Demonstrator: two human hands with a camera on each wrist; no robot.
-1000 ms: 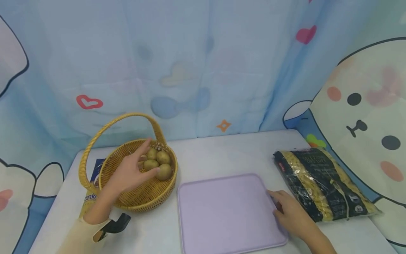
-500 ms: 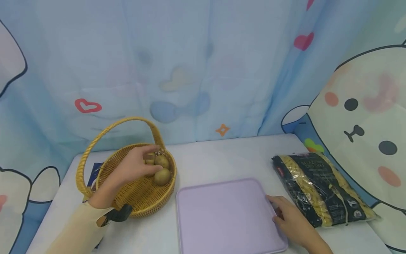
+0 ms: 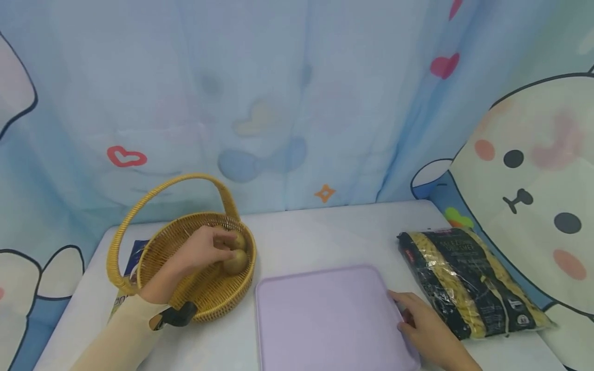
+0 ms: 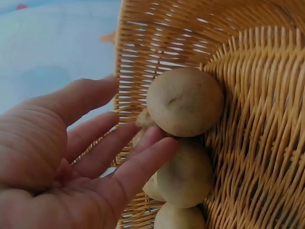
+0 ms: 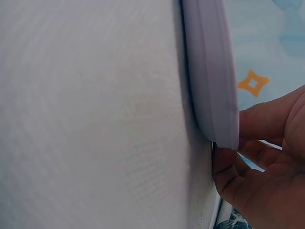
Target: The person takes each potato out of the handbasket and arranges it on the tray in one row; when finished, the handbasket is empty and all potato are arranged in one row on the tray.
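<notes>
In the head view, a woven basket [image 3: 215, 304] with a tall arched handle holds several potatoes [image 3: 235, 263] along its right side. My left hand [image 3: 200, 250] reaches down into it, thumb and fingers around the potatoes, partly covering them. From the left wrist, the fingers look loosely spread, with the fingertips right at one round potato [image 4: 185, 102] and overlapping another potato [image 4: 186, 174] below it. My right hand [image 3: 427, 327] grips the right edge of a lilac tray [image 3: 325, 319]. Seen from the right wrist, its thumb lies on the rim [image 5: 228, 95] and curled fingers sit underneath.
A black and yellow plastic bag of pasta [image 3: 468, 283] lies right of my right hand. Behind the basket's left side, a blue package [image 3: 135, 255] is mostly hidden. A patterned blue curtain [image 3: 287, 103] hangs along the table's back edge.
My left hand has moved deeper among the potatoes, its fingers drawing closer around them and covering more of them. The right hand keeps its grip on the tray. The head view has tilted slightly upward.
</notes>
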